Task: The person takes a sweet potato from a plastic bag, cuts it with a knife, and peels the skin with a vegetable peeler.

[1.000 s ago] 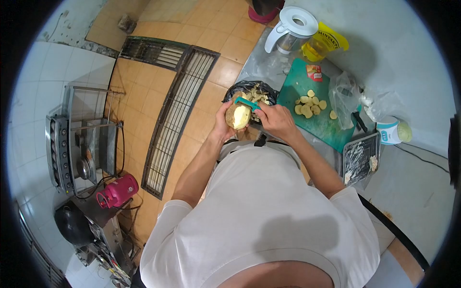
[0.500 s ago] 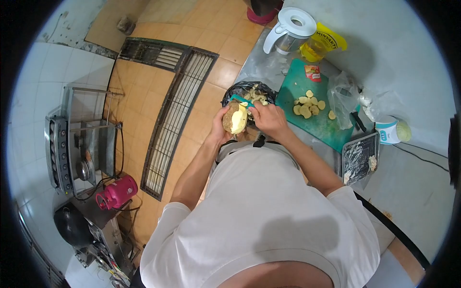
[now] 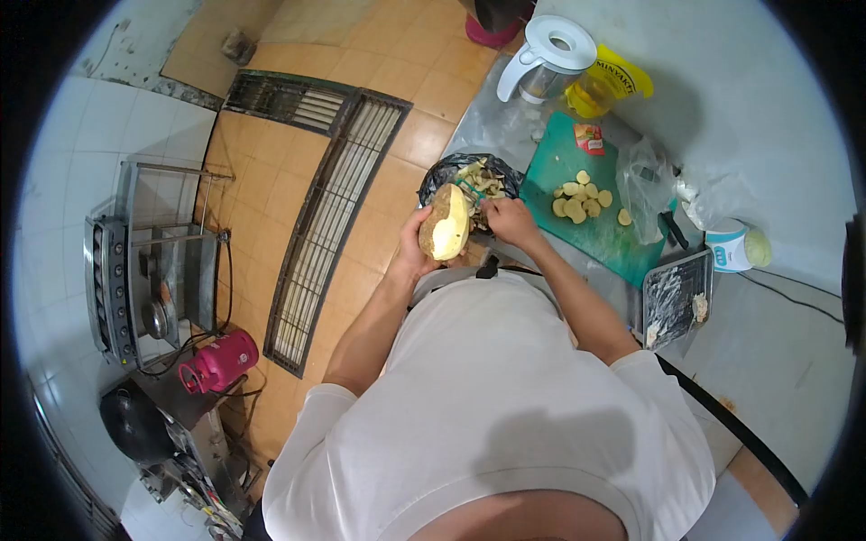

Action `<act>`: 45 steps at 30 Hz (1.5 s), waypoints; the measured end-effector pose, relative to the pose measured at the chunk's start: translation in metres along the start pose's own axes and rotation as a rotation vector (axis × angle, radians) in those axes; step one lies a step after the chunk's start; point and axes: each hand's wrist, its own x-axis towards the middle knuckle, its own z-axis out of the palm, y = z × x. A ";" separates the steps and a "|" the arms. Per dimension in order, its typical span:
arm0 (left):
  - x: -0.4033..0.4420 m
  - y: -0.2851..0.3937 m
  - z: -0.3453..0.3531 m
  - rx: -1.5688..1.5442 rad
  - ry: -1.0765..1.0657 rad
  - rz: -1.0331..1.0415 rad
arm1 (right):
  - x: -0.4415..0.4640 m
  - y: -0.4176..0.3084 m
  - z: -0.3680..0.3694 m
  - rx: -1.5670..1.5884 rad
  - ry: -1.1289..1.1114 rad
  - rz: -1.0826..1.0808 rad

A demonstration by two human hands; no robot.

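Observation:
A partly peeled potato (image 3: 446, 225) is in my left hand (image 3: 414, 242), brown skin on its left side and bare yellow flesh on its right. My right hand (image 3: 511, 221) is closed around a green peeler (image 3: 467, 191), whose head is beside the potato's upper right; whether it touches cannot be made out. Beyond both hands, a black plastic bag (image 3: 436, 178) holds a heap of peelings (image 3: 484, 174). To the right, potato slices (image 3: 570, 209) lie on a green cutting board (image 3: 613, 248).
A red packet (image 3: 589, 138) and a clear plastic bag (image 3: 642, 180) lie on the board. Behind it are a white-lidded jug (image 3: 555, 45) and a yellow oil pouch (image 3: 604, 83). A metal tray (image 3: 675, 298) and a black-handled knife (image 3: 673, 229) are at right.
The peeler has moved off the potato's top, to the right and down, with my right hand. The potato has turned more upright, showing more bare flesh.

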 end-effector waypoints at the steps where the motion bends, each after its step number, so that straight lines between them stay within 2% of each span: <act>1: -0.001 0.001 0.000 -0.008 0.030 0.020 | 0.002 0.001 -0.004 0.048 -0.034 -0.002; 4: -0.001 0.005 -0.002 -0.061 0.011 0.067 | -0.002 -0.007 -0.026 0.261 -0.316 0.166; 5: -0.001 0.006 -0.003 -0.085 -0.014 0.081 | -0.007 -0.013 -0.031 0.309 -0.209 0.059; 7: 0.001 0.006 0.003 -0.056 0.092 0.150 | -0.024 -0.030 -0.037 0.402 -0.006 -0.162; 9: 0.010 0.007 0.002 -0.012 0.229 0.190 | -0.038 -0.050 -0.044 0.194 0.087 -0.271; 13: 0.023 0.005 -0.005 0.007 0.300 0.171 | -0.048 -0.066 -0.039 -0.117 0.297 -0.517; 16: 0.028 0.004 -0.007 0.006 0.317 0.148 | -0.047 -0.072 -0.038 -0.083 0.193 -0.420; 22: 0.022 0.007 0.012 -0.036 0.302 0.123 | -0.044 -0.069 -0.036 -0.067 0.195 -0.389; 25: 0.025 0.007 0.008 -0.057 0.324 0.115 | -0.041 -0.065 -0.026 -0.115 0.324 -0.438; 31: 0.024 0.005 -0.007 -0.001 0.334 0.110 | -0.044 -0.068 -0.020 -0.099 0.318 -0.369; 34: 0.019 0.005 -0.003 -0.003 0.321 0.094 | -0.039 -0.067 -0.017 -0.081 0.234 -0.288; 37: 0.014 -0.008 0.013 -0.006 0.293 0.123 | -0.025 -0.041 -0.013 -0.136 0.329 -0.329; 41: 0.013 -0.014 0.017 -0.035 0.246 0.102 | -0.024 -0.025 -0.005 -0.174 0.222 -0.202; 45: 0.003 -0.005 0.020 0.032 0.238 0.039 | -0.017 -0.004 0.011 -0.127 0.253 -0.242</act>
